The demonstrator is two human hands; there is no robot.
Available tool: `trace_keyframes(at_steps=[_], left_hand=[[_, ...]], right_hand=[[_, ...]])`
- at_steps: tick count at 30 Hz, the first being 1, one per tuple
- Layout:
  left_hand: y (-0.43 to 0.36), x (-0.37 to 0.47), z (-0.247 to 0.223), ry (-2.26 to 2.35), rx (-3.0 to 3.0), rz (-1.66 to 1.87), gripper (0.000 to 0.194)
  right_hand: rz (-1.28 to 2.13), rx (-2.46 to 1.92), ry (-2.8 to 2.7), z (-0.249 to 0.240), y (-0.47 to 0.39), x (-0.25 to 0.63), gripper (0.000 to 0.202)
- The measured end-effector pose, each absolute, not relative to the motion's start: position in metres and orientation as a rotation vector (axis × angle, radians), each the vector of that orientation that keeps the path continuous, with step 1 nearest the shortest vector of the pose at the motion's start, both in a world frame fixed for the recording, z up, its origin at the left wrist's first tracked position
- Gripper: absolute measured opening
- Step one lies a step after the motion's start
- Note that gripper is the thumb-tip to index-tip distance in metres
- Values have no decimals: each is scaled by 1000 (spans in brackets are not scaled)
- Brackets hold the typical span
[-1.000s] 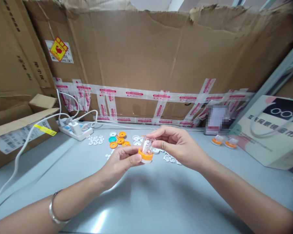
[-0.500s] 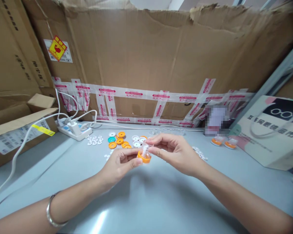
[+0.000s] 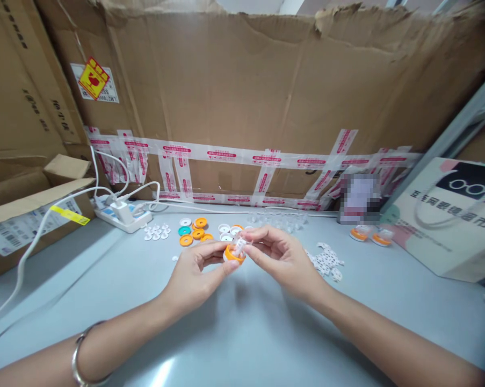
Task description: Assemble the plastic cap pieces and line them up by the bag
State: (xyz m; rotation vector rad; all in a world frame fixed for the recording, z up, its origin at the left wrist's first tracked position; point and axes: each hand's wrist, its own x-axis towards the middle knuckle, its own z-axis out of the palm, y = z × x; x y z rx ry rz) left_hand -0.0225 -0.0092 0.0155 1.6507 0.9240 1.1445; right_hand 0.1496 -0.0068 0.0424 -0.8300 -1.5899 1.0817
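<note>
Above the table, my left hand [image 3: 200,271] pinches the orange ring [image 3: 234,256] of a small round plastic piece between thumb and fingers. Its clear plastic top [image 3: 239,245], with something white inside, is held from the right by the closed fingertips of my right hand [image 3: 286,259]. The piece tilts slightly. Behind my hands lie orange rings [image 3: 186,240], a teal ring [image 3: 185,230] and white rings [image 3: 224,229]. Finished-looking pieces of the same kind, orange and clear [image 3: 381,237], stand at the right.
Small white parts [image 3: 157,232] lie at the back left, and a heap of flat white parts [image 3: 326,260] at the right. Clear plastic cups [image 3: 294,220] stand behind my right hand. A power strip [image 3: 125,215], cardboard boxes [image 3: 226,80] and a paper bag [image 3: 447,226] surround the table.
Both hands have shifted slightly left with the piece, which is now tilted more. More of the heap of flat white parts shows beside my right hand.
</note>
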Motion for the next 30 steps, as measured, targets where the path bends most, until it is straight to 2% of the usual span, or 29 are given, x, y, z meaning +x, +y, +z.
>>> trace_keyframes(at_steps=[4, 8, 16, 22, 26, 30], left_hand=[[-13, -22, 19, 944, 1667, 1253, 24], [-12, -24, 19, 935, 1679, 1246, 22], [-13, -22, 15, 978, 1742, 1243, 20], [-7, -24, 18, 693, 1302, 1011, 25], [-3, -26, 16, 526, 1142, 942, 22], [-2, -27, 15, 466, 1026, 892, 22]], right_hand=[[1122, -823, -1517, 46, -9, 148, 20], [1137, -803, -1530, 44, -10, 145, 19], [866, -807, -1401, 21, -11, 130, 21], [1142, -795, -1364, 34, -10, 137, 15], [1312, -712, -1360, 40, -9, 142, 20], [1338, -752, -1407, 39, -7, 145, 24]])
